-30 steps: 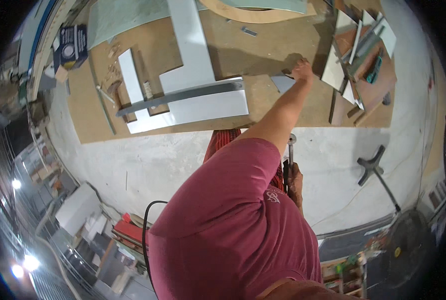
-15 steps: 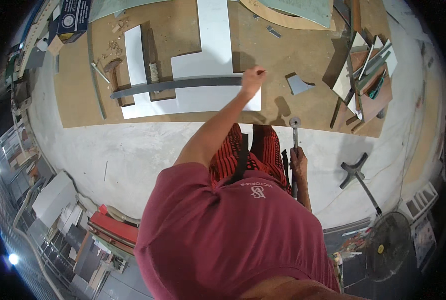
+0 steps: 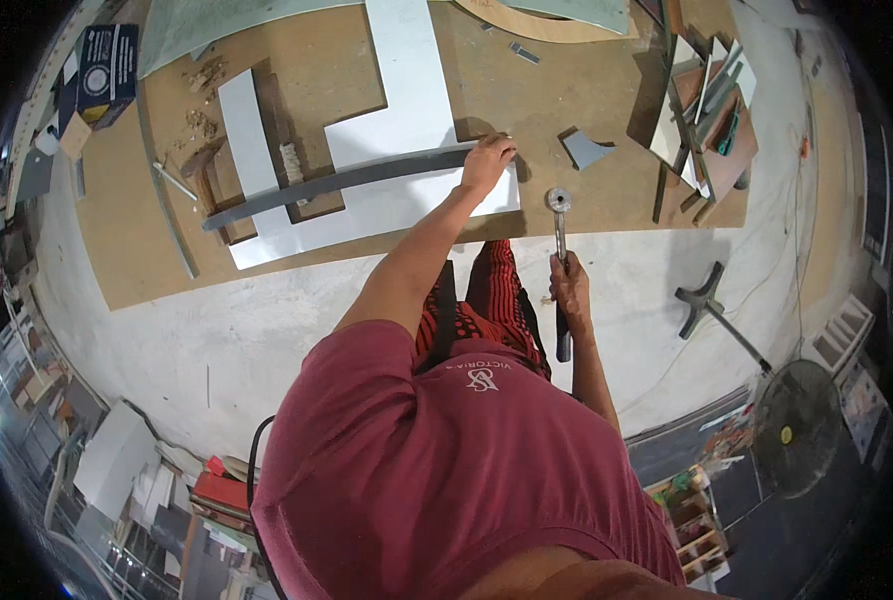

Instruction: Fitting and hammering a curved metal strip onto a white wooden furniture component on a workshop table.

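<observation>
One broad brown board (image 3: 607,110) fills the upper part of my view, lying flat on a pale concrete floor (image 3: 167,330) that spreads below it and off to the right. On the board I see a large white L-shaped panel (image 3: 407,100), with a narrower white strip (image 3: 245,130) lying to its left. Across the panel's lower arm runs a long dark grey bar (image 3: 337,182), slanting from lower left to upper right. My left hand (image 3: 487,165) presses down on the right end of that bar, fingers spread flat on it rather than wrapped around it. My right hand (image 3: 570,290) is clenched around the dark handle of a hammer (image 3: 560,250); the metal head points up and hangs just at the board's near edge, beside the panel's right corner. A small grey offcut (image 3: 585,150) lies on the board just right of my left hand. Stacked offcuts (image 3: 712,110) of wood and sheet crowd the board's right end. Wood chips (image 3: 205,75) sit near the upper left, close to a dark box (image 3: 107,70) at the board's corner. On the floor to the right stands a dark cross-shaped stand (image 3: 705,298), and further right a round fan (image 3: 792,430). Shelves and stacked sheets (image 3: 117,470) line the lower left rim.
</observation>
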### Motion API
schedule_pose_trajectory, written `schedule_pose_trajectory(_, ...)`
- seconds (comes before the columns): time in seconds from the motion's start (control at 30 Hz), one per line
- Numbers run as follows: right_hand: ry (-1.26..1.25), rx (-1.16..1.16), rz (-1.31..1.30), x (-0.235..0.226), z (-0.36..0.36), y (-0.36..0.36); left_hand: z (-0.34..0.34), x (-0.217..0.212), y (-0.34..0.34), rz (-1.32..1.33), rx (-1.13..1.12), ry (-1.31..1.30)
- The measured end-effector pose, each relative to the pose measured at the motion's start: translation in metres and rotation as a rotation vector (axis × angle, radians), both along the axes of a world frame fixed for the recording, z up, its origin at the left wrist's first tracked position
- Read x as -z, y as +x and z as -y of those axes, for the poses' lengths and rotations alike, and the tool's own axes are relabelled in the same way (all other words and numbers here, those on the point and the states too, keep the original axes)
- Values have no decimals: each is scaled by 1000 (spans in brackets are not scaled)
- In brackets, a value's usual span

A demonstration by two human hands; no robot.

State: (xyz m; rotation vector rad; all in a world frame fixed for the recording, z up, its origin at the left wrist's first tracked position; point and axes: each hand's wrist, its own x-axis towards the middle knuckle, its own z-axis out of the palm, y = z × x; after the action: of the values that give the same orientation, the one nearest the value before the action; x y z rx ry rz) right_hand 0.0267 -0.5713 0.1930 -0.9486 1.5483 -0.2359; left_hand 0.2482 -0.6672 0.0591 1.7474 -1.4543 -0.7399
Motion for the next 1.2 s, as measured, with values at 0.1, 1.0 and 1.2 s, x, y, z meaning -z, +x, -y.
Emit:
schedule_pose_trajectory(0.1, -12, 18, 12, -2, 1, 12, -1, -1, -1, 35, 24, -58)
schedule_pose_trajectory(1.0, -106, -28, 196, 31, 35, 63, -5, 10, 2, 218, 176, 35)
schedule_pose_trajectory(1.2, -158, -75, 194, 30, 36, 65, -6, 9, 4, 246, 182, 41)
